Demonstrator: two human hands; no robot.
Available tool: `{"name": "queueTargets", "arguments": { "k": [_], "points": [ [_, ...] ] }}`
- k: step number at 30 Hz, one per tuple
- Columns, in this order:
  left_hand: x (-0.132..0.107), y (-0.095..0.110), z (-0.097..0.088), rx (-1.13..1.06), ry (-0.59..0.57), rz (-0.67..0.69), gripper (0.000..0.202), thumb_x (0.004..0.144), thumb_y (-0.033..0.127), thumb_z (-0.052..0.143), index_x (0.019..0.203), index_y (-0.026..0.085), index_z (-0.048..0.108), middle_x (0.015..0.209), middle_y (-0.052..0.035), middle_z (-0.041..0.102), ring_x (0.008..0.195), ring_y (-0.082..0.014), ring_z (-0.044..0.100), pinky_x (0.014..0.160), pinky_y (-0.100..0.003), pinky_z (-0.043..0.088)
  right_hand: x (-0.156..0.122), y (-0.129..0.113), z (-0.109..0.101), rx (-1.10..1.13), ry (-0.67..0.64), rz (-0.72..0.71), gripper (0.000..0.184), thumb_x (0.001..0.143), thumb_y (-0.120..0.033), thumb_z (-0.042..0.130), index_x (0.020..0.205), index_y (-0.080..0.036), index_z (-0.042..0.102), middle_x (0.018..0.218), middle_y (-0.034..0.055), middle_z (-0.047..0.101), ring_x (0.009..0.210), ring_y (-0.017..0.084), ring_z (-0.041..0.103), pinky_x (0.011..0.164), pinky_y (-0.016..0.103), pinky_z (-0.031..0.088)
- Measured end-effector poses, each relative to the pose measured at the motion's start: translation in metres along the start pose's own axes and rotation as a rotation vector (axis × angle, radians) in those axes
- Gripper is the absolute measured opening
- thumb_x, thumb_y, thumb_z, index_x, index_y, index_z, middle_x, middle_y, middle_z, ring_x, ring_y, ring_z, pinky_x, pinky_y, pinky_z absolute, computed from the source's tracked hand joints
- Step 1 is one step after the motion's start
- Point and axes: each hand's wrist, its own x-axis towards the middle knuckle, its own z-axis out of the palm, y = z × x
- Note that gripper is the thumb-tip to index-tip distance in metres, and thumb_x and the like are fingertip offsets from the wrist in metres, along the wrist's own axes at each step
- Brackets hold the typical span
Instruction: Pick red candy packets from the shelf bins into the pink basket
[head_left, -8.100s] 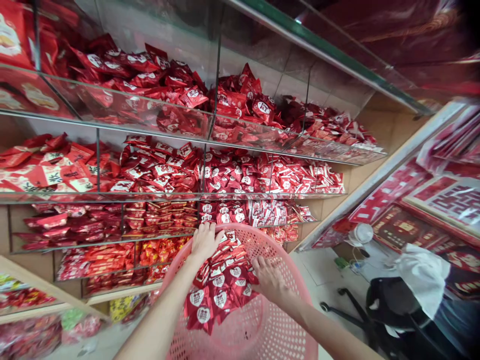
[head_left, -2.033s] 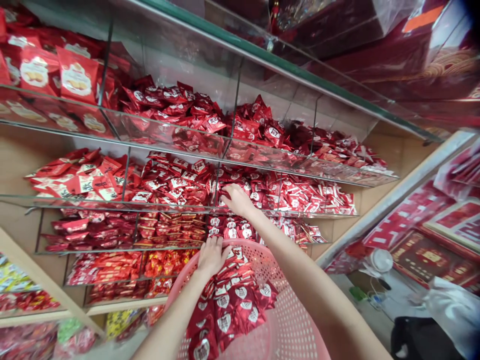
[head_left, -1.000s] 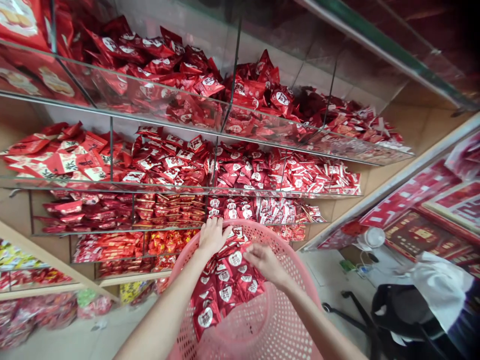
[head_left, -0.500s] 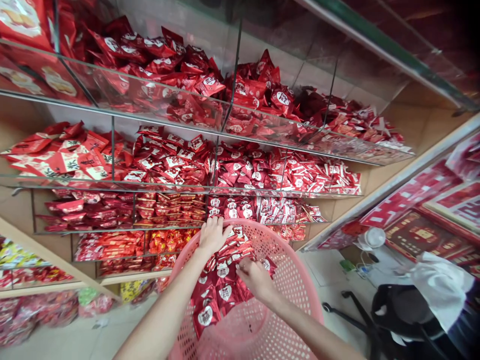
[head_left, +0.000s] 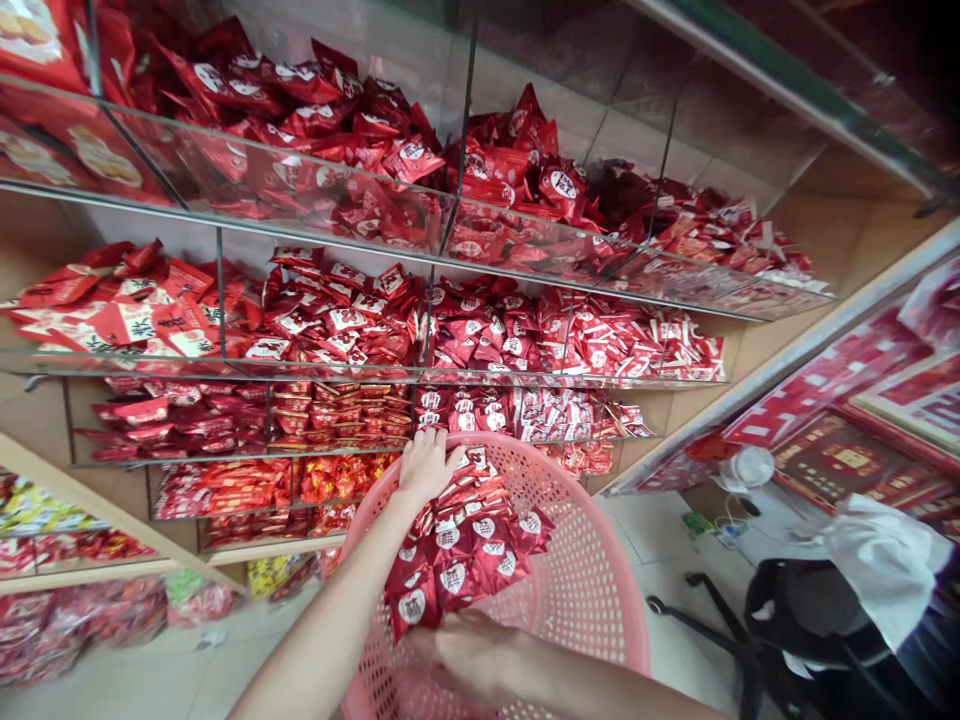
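Observation:
A pink perforated plastic basket (head_left: 592, 520) stands in front of me, below the shelves. My left hand (head_left: 427, 465) grips its far rim, fingers over the edge and thumb inside. Dark red snack packets (head_left: 453, 578) with white heart labels lie in rows in the basket, and red-and-white packets (head_left: 480, 490) sit behind them. Low in the basket, just on the near side of the dark red packets, is my right hand (head_left: 469, 645). Motion smears its fingers, so whether they hold anything is hidden.
Glass-fronted shelves (head_left: 360, 375) packed with red snack packets rise behind the basket. To the right are a black chair (head_left: 795, 610) with a white cloth (head_left: 885, 570) and stacked red boxes (head_left: 855, 460). Bagged goods (head_left: 90, 620) lie on the floor at left.
My right hand has moved from the middle of the packets toward me, lower in the basket, uncovering heart-labelled packets. My left hand stays on the rim.

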Motion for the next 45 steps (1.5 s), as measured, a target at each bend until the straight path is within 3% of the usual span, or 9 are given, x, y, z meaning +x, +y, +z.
{"name": "queueTargets", "arguments": {
  "k": [6, 11, 28, 31, 33, 36, 41, 43, 45],
  "points": [
    [0.000, 0.001, 0.000, 0.014, 0.001, 0.000, 0.053, 0.091, 0.053, 0.024, 0.117, 0.015, 0.050, 0.110, -0.0114, 0.055, 0.101, -0.0257, 0.046, 0.085, -0.037, 0.036, -0.001, -0.008, -0.014, -0.169, 0.011, 0.044, 0.040, 0.078, -0.027, 0.048, 0.117, -0.019, 0.054, 0.093, 0.0089, 0.070, 0.079, 0.025, 0.066, 0.065, 0.031, 0.049],
    [0.000, 0.000, 0.001, 0.012, -0.005, -0.004, 0.053, 0.091, 0.053, 0.024, 0.117, 0.015, 0.050, 0.111, -0.0114, 0.055, 0.103, -0.0255, 0.046, 0.086, -0.037, 0.035, 0.001, -0.007, -0.011, -0.194, -0.036, -0.002, 0.036, 0.077, -0.033, 0.053, 0.111, -0.022, 0.056, 0.091, 0.0056, 0.070, 0.078, 0.023, 0.066, 0.061, 0.028, 0.049],
    [0.001, -0.004, 0.002, -0.008, 0.018, 0.017, 0.052, 0.091, 0.051, 0.024, 0.114, 0.014, 0.052, 0.107, -0.0112, 0.056, 0.099, -0.0255, 0.046, 0.084, -0.037, 0.035, 0.012, -0.002, 0.002, -0.160, 0.000, 0.013, 0.048, 0.075, -0.039, 0.053, 0.122, -0.027, 0.051, 0.095, 0.0047, 0.069, 0.077, 0.023, 0.065, 0.060, 0.029, 0.048],
    [0.001, -0.004, 0.002, -0.015, 0.017, 0.017, 0.052, 0.091, 0.051, 0.024, 0.115, 0.014, 0.051, 0.107, -0.0114, 0.055, 0.100, -0.0253, 0.046, 0.085, -0.037, 0.035, 0.007, -0.006, -0.005, -0.156, -0.008, -0.021, 0.043, 0.075, -0.037, 0.055, 0.117, -0.028, 0.055, 0.095, 0.0029, 0.069, 0.075, 0.020, 0.064, 0.058, 0.025, 0.046],
    [0.000, -0.004, 0.002, -0.020, 0.013, 0.014, 0.053, 0.091, 0.052, 0.024, 0.117, 0.015, 0.051, 0.108, -0.0115, 0.055, 0.100, -0.0252, 0.046, 0.085, -0.037, 0.035, 0.000, -0.012, -0.024, -0.136, -0.042, -0.077, 0.038, 0.075, -0.035, 0.056, 0.111, -0.027, 0.059, 0.091, 0.0016, 0.069, 0.072, 0.017, 0.062, 0.056, 0.023, 0.044],
    [0.000, -0.004, 0.003, -0.023, 0.006, 0.003, 0.053, 0.090, 0.052, 0.024, 0.118, 0.015, 0.050, 0.109, -0.0115, 0.055, 0.101, -0.0252, 0.046, 0.086, -0.038, 0.034, -0.014, -0.019, -0.075, -0.063, 0.013, -0.152, 0.028, 0.078, -0.032, 0.056, 0.103, -0.023, 0.064, 0.078, 0.0003, 0.068, 0.066, 0.014, 0.059, 0.056, 0.021, 0.041],
    [0.000, -0.005, 0.006, 0.000, 0.009, 0.002, 0.050, 0.091, 0.050, 0.025, 0.119, 0.018, 0.049, 0.115, -0.0113, 0.053, 0.104, -0.0257, 0.044, 0.087, -0.038, 0.034, -0.035, -0.012, -0.190, 0.044, 0.685, -0.137, 0.026, 0.086, -0.026, 0.042, 0.099, -0.017, 0.063, 0.084, 0.0035, 0.067, 0.066, 0.011, 0.057, 0.065, 0.023, 0.042],
    [0.000, -0.005, 0.007, 0.002, 0.029, 0.005, 0.052, 0.091, 0.051, 0.024, 0.119, 0.016, 0.050, 0.114, -0.0120, 0.053, 0.104, -0.0263, 0.044, 0.086, -0.038, 0.034, -0.038, 0.002, -0.229, 0.012, 0.949, -0.039, 0.024, 0.086, -0.026, 0.044, 0.098, -0.017, 0.062, 0.089, 0.0045, 0.067, 0.074, 0.013, 0.059, 0.070, 0.024, 0.042],
    [0.000, -0.005, 0.007, -0.010, 0.042, 0.009, 0.055, 0.091, 0.053, 0.022, 0.119, 0.015, 0.050, 0.112, -0.0124, 0.054, 0.103, -0.0261, 0.045, 0.085, -0.038, 0.035, -0.036, 0.018, -0.259, -0.047, 1.104, 0.134, 0.024, 0.085, -0.025, 0.044, 0.100, -0.017, 0.061, 0.087, 0.0050, 0.067, 0.078, 0.015, 0.060, 0.072, 0.025, 0.042]
  ]
}}
